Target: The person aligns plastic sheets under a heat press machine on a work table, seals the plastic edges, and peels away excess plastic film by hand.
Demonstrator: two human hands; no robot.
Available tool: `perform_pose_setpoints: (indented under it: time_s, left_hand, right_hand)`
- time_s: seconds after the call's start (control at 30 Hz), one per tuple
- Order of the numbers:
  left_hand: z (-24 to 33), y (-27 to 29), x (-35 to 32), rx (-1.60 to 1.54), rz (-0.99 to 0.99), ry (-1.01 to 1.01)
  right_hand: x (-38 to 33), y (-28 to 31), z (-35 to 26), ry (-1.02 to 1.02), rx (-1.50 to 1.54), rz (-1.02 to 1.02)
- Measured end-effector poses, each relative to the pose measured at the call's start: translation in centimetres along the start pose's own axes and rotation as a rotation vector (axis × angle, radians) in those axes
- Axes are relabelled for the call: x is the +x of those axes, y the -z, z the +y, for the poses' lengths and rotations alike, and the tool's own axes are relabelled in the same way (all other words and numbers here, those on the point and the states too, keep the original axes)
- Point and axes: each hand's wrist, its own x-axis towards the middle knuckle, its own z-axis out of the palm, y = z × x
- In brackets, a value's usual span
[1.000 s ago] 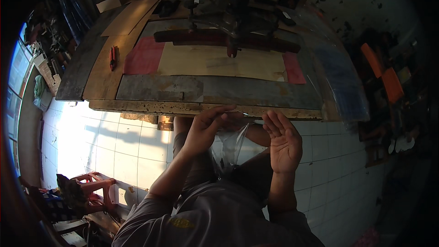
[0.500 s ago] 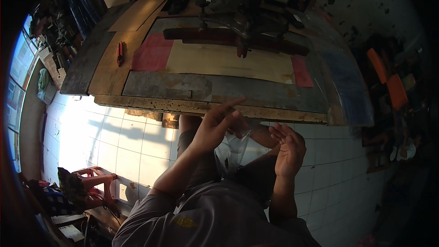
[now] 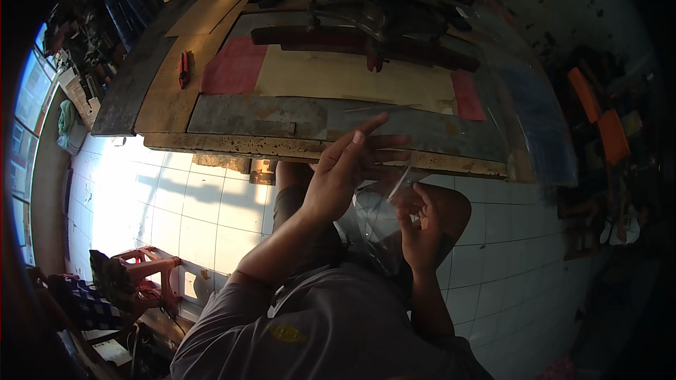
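A crumpled clear plastic bag or sheet (image 3: 372,224) hangs over my lap, below the table's front edge. Above and to the left of it, my left hand (image 3: 339,172) has its fingers stretched out to the right and spread. Whether its lower fingers touch the plastic is hard to see. My right hand (image 3: 420,233) is at the plastic's right side, thumb and fingertips curled together at its upper edge. That edge shows a bright fold near the fingertips.
On the worktable (image 3: 253,142) lies a pale yellow sheet (image 3: 352,79) with red ends, beneath a dark metal press bar (image 3: 324,42). A red cutter knife (image 3: 184,70) rests at left. Clear plastic sheeting (image 3: 542,148) covers the right end. A red stool (image 3: 158,271) stands on the floor at left.
My right hand has come left and inward, its open fingers closing at the plastic. My left hand has moved slightly up and right, its fingers spreading. The plastic has shifted right.
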Motion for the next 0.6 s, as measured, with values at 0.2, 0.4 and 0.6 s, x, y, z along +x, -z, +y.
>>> perform_pose_setpoints:
  time_s: [0.2,0.4,0.6]
  left_hand:
    - [1.0,2.7,-2.9,0.103,0.306,-0.162]
    - [2.5,5.1,-8.4,0.59,0.841,-0.742]
    - [6.8,2.7,-7.9,1.176,-0.169,-0.51]
  right_hand:
    - [1.7,4.0,0.1,0.006,0.057,-0.158]
    - [2.8,7.0,-7.5,0.121,-0.136,-0.366]
    - [2.7,5.8,-9.5,0.354,-0.225,-0.778]
